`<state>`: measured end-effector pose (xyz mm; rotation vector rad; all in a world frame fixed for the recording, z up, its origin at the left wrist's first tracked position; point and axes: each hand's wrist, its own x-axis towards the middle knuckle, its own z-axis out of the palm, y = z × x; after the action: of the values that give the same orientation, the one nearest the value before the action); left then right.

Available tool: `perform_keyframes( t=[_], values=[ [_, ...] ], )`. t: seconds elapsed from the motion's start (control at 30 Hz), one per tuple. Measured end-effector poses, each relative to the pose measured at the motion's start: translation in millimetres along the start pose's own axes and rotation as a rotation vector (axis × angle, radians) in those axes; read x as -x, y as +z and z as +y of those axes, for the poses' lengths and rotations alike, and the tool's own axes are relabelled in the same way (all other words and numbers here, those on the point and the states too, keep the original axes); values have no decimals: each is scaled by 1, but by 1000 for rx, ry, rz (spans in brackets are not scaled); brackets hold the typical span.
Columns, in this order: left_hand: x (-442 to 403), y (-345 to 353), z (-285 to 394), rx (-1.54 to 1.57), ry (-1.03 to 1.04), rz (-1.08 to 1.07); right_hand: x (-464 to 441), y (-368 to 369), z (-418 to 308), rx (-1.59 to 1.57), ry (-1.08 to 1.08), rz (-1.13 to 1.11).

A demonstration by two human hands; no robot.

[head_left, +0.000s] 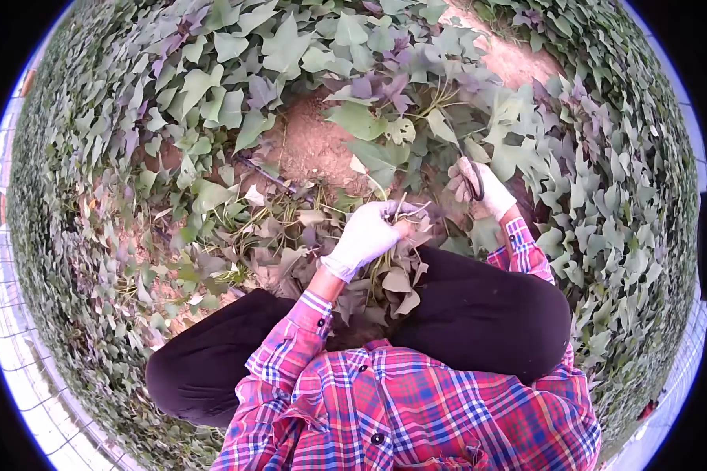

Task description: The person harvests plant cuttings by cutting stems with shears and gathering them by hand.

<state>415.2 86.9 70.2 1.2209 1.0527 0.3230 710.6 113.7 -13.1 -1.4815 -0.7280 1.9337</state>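
My left hand (367, 238), in a white glove, is closed around a bunch of cut sweet potato vines (401, 279). Their stem ends stick out past the fingers and the leaves hang down between my knees. To its right, my gloved right hand (485, 188) grips a pair of scissors (479, 187) by the dark handles. The blades point away from me into standing leaves, and their tips are hard to make out. Right beyond both hands grows a leafy sweet potato plant (381, 149) with green and purple leaves.
Wilted cut vines (279, 235) lie on the ground to the left of my left hand. Bare reddish soil (314, 145) shows ahead, with another soil strip (514, 59) farther off. Dense foliage (613, 196) surrounds me. My bent knees (487, 322) frame the near space.
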Motion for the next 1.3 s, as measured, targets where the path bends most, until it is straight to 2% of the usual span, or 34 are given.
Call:
perform_keyframes(
  t=[0.03, 0.07, 0.13, 0.17, 0.2, 0.23, 0.3, 0.33, 0.37, 0.4, 0.5, 0.53, 0.6, 0.63, 0.73, 0.8, 0.83, 0.9, 0.93, 1.0, 1.03, 1.07, 1.1, 1.13, 1.17, 1.2, 1.23, 1.3],
  values=[
    [-17, 7, 10, -57, 31, -55, 2, 3, -8, 37, 32, -60],
    [-36, 13, 11, -147, 102, -22, 14, 19, -28, 342, -18, -38],
    [-74, 15, 10, -369, 217, 85, 7, 27, -57, 709, 83, -96],
    [-93, 8, 3, -323, 103, 43, -2, 28, -72, 906, 210, -84],
    [-108, -1, -4, -349, -32, 6, -25, 10, -63, 1121, 61, -14],
    [-125, -4, -32, -180, -44, 38, -47, -6, -54, 1336, -95, 54],
    [-134, -1, -48, 63, -239, 97, -62, -9, -66, 1218, 53, 81],
    [-139, 3, -61, 105, -286, 107, -60, -9, -77, 997, -12, -23],
    [-153, 8, -90, 114, -242, 132, -81, -25, -74, 1082, 144, -18],
    [-165, 14, -113, 124, -197, 157, -81, -26, -73, 1079, 151, -19],
    [-171, 35, -99, 355, -387, 236, -66, -12, -81, 706, 171, -45],
    [-178, 42, -107, 532, -424, 159, -63, -12, -78, 702, 181, -45],
    [-194, 53, -125, 492, -502, 133, -61, -15, -74, 624, 102, -95],
    [-192, 54, -121, 477, -403, 152, -58, -16, -75, 617, 106, -93],
    [-176, 44, -118, 898, -290, 306, -53, -15, -77, 573, 144, -208],
    [-166, 31, -121, 1014, -359, 368, -53, -20, -73, 564, 130, -207],
    [-148, 25, -104, 1051, -305, 316, -57, -27, -69, 550, 117, -222],
    [-142, 21, -107, 1151, -237, 369, -57, -30, -65, 574, 65, -223],
    [-144, 15, -120, 1156, -318, 375, -55, -29, -65, 580, 16, -200],
    [-134, -3, -114, 922, -335, 433, -52, -31, -62, 695, -143, -114],
    [-130, -16, -125, 834, -246, 447, -45, -22, -72, 658, -43, -45],
    [-131, -31, -146, 914, -209, 425, -38, -14, -82, 619, 55, 25],
    [-131, -51, -162, 961, -188, 445, -43, -24, -72, 444, 83, -21],
    [-122, -71, -171, 1009, -168, 425, -39, -21, -76, 526, 125, -16],
    [-119, -90, -199, 1007, -120, 498, -35, -17, -80, 610, 166, -14],
    [-107, -100, -192, 1006, -273, 507, -47, -30, -62, 510, 176, -38],
    [-93, -99, -162, 920, -300, 519, -48, -32, -49, 510, 174, -43],
    [-71, -94, -143, 923, -337, 597, -49, -36, -28, 200, -69, 15]
  ],
)
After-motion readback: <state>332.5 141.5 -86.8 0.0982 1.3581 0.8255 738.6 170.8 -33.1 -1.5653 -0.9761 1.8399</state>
